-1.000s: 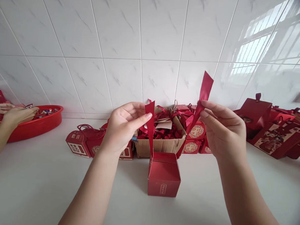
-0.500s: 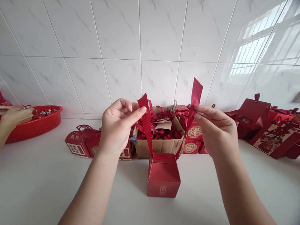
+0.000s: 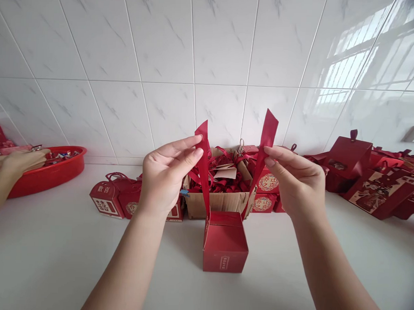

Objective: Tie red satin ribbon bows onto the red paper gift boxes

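Note:
A small red gift box (image 3: 225, 240) stands on the white table in front of me, with pale lettering on its near face. From its left and right sides a red ribbon (image 3: 203, 175) rises in two lengths. Thumb and forefinger of my left hand (image 3: 167, 174) pinch the left length near its slanted tip. My right hand (image 3: 297, 179) pinches the other length the same way, its end sticking up above the fingers. Both lengths stretch upward, apart from each other. Where they join the box is partly hidden.
Behind the box sits a cardboard carton (image 3: 218, 203) full of red ribbons. Red boxes with gold print (image 3: 262, 203) flank it, and more red boxes (image 3: 349, 154) crowd the right. At left, another person's hands (image 3: 23, 160) reach over a red basin (image 3: 60, 171) of wrapped sweets.
My left hand has shifted slightly right and its forefinger has straightened against the ribbon. My right hand has drawn a little left, so the ribbon ends are closer together.

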Tool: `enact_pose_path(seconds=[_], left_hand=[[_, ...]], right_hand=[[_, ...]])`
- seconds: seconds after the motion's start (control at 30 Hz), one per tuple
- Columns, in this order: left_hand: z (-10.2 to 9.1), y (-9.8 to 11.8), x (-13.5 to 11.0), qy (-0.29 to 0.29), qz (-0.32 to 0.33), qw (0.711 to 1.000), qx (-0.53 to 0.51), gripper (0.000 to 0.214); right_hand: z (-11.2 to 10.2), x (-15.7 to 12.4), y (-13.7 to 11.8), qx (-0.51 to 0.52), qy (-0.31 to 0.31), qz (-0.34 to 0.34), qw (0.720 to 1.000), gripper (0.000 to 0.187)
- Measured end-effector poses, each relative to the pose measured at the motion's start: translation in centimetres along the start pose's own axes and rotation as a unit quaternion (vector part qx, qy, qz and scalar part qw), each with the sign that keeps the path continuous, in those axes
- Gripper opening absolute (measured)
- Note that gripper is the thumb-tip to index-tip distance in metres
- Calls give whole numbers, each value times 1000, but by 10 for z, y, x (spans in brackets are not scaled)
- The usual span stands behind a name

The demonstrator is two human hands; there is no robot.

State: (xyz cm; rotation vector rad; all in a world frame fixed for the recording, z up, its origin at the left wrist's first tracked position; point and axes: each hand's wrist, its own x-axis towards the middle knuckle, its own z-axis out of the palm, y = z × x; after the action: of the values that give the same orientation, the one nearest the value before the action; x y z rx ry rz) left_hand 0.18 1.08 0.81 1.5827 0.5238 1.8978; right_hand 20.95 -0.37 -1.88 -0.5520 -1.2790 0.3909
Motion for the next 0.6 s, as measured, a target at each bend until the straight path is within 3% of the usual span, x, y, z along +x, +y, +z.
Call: enact_pose_path(seconds=[0.4, 0.6], left_hand=[[-2, 7, -2, -43, -5, 999, 24, 30], [-2, 7, -2, -32, 1, 999, 44, 33]], right_hand=[[-2, 2, 2, 46, -34, 4, 998, 18], [-2, 2, 3, 41, -24, 15, 999, 15]])
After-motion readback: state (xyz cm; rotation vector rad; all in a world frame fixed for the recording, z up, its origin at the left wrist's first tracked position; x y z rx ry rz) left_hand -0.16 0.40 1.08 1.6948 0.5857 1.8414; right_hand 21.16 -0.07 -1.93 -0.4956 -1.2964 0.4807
